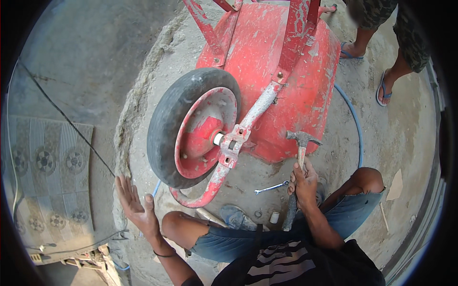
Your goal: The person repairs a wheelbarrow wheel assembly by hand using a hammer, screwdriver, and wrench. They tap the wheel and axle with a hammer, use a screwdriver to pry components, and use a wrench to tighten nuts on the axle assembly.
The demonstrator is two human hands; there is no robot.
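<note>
My right hand [305,183] is closed around a claw hammer [302,138], its metal head raised near the tray of an upturned red wheelbarrow [276,43]. A dark, grip-like length shows below that hand. My left hand [137,205] is held out with fingers stretched and nothing in it, below and left of the wheel [193,128]. The wheel has a black tyre and a red rim. Beside its hub, a bracket [232,144] joins the axle to the worn red-and-white tube frame. A combination wrench [272,187] lies on the ground between my knees.
A small white cylinder [274,217] and a ring [258,214] are near my lap. A blue hose [353,119] curves along the right. A person in blue flip-flops [383,90] stands at the upper right. Patterned tiles [50,167] lie at the left, with a dark cable across.
</note>
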